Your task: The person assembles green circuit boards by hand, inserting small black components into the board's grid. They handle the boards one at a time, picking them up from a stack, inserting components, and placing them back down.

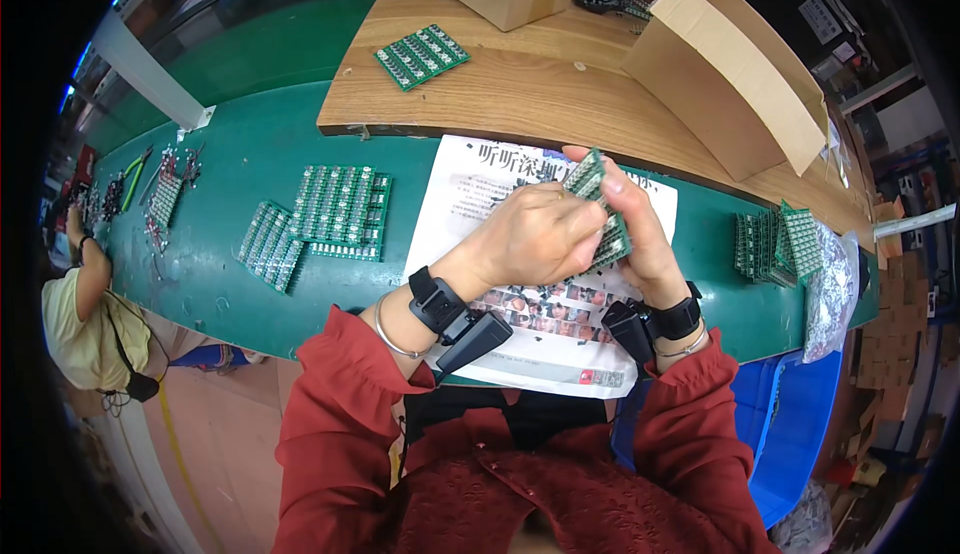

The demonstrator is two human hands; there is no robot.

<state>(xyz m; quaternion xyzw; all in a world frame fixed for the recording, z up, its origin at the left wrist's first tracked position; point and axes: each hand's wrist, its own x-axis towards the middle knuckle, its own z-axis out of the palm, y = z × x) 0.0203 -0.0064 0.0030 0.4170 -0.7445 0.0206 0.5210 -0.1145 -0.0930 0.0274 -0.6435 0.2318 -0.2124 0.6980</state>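
Observation:
A green circuit board panel [611, 244] is held up, tilted, over a printed newspaper sheet [450, 224] on the green table. My right hand [645, 224] grips it by its right side, with the thumb near the upper edge. Against the board's face my left hand [540, 234] is closed, its fingers curled in; whatever they pinch is hidden. Small dark bits lie scattered on the paper. To the left, more circuit board panels [342, 204] lie stacked, one [270, 244] slanting off the pile. Both wrists wear black strapped devices.
A wooden shelf [520, 84] behind holds another panel [422, 55] and open cardboard boxes [725, 74]. At right stand upright panels [765, 246] beside a plastic bag [835, 289]; a blue bin [790, 424] sits below. A co-worker [90, 314] works at far left, near green-handled pliers [135, 179].

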